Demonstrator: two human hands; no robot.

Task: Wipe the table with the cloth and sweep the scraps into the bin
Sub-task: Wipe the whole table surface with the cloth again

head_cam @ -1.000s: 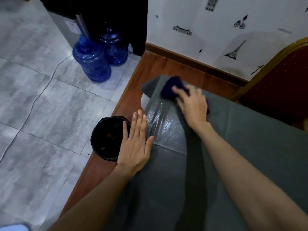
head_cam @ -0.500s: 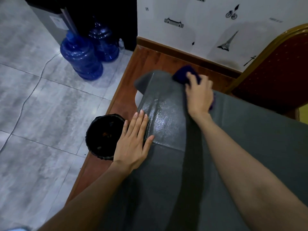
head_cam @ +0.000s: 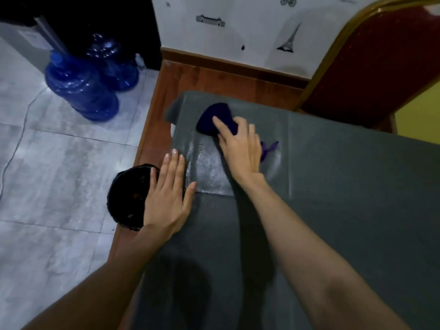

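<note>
A grey-covered table [head_cam: 333,186] fills the lower right of the head view. My right hand [head_cam: 240,151] presses a dark purple cloth [head_cam: 215,119] flat near the table's far left corner; a strip of the cloth sticks out right of the hand. A wet, shiny patch [head_cam: 207,167] lies just left of that hand. My left hand [head_cam: 166,194] rests flat, fingers together, on the table's left edge. Directly below that edge stands a black bin [head_cam: 128,196] on the floor, with dark scraps inside, partly hidden by my left hand.
Two blue water jugs [head_cam: 81,89] stand on the tiled floor at the upper left beside a dark cabinet. A red chair with a gold frame [head_cam: 371,65] stands at the table's far right. A white wall with a brown skirting board [head_cam: 233,67] runs behind.
My right hand has slid the cloth from the table's far edge back toward me and to the left. The left hand stays flat on the table's edge above the bin.
</note>
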